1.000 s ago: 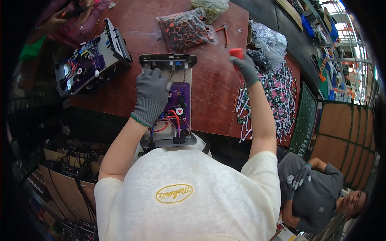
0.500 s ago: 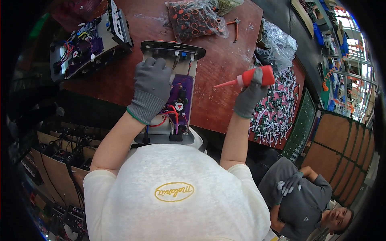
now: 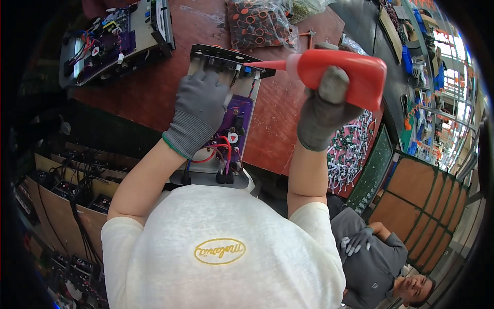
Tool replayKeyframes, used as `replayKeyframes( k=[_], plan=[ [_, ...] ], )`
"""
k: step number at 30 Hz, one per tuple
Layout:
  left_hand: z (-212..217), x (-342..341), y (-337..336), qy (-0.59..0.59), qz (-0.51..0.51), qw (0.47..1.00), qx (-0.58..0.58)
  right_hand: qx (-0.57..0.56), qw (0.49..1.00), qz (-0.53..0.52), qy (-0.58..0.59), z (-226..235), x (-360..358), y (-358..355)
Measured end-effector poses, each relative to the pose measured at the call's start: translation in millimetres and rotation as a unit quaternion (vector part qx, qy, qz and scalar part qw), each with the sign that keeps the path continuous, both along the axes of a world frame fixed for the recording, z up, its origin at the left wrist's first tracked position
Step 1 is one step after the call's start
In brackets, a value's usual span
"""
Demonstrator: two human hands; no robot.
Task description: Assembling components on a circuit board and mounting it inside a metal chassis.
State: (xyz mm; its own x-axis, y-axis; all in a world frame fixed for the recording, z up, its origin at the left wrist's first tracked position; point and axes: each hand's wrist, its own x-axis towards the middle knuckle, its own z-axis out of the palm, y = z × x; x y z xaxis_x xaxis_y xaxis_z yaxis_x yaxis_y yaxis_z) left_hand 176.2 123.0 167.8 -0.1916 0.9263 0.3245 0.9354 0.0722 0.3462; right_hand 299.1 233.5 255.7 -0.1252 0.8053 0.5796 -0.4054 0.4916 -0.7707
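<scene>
My left hand (image 3: 198, 110), in a grey glove, presses down on an open metal chassis (image 3: 222, 110) that holds a purple circuit board (image 3: 239, 121) and red and black wires. It lies at the near edge of the reddish-brown table (image 3: 278, 118). My right hand (image 3: 325, 110), also gloved, grips a red squeeze bottle (image 3: 342, 69) raised above the table. The bottle's long red nozzle (image 3: 267, 65) points left, with its tip over the far end of the chassis.
A second open chassis (image 3: 113, 44) with a board sits at the far left. Clear bags of small red and black parts (image 3: 257, 23) lie at the back. Bundles of coloured wires (image 3: 350, 149) lie at the right. Another person in grey (image 3: 375, 257) sits lower right.
My right hand has brought the red bottle from the far right of the table up and toward me, turning its nozzle onto the chassis. My left hand stayed on the chassis.
</scene>
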Motion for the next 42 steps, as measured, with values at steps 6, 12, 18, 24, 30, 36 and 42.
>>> replayKeyframes(
  k=[6,12,18,24,30,36,42],
  plan=[
    [-2.9,0.2,-2.2,-0.017,0.007,1.0,0.002,0.002,0.994,0.019,-0.108,-4.2,-10.6,6.4],
    [-5.3,0.7,-2.2,-0.019,0.01,1.0,0.016,0.006,0.988,-0.039,-0.15,-9.4,-16.7,8.3],
    [-4.5,0.8,-2.2,-0.012,0.012,1.0,0.009,0.016,0.987,-0.059,-0.151,-14.7,-18.3,12.4],
    [-4.2,0.2,-3.0,-0.016,0.008,1.0,0.009,0.042,0.988,-0.054,-0.139,-12.9,-22.3,13.5],
    [-5.7,0.5,-3.1,-0.017,0.012,1.0,0.018,0.066,0.985,-0.077,-0.142,-20.4,-22.6,17.8],
    [-6.6,0.8,-2.1,-0.022,0.014,0.999,0.018,0.077,0.984,-0.069,-0.142,-20.4,-24.8,18.4],
    [-5.6,0.8,-1.9,-0.024,0.012,1.0,0.017,0.098,0.982,-0.074,-0.147,-24.1,-24.5,22.8]
  ],
)
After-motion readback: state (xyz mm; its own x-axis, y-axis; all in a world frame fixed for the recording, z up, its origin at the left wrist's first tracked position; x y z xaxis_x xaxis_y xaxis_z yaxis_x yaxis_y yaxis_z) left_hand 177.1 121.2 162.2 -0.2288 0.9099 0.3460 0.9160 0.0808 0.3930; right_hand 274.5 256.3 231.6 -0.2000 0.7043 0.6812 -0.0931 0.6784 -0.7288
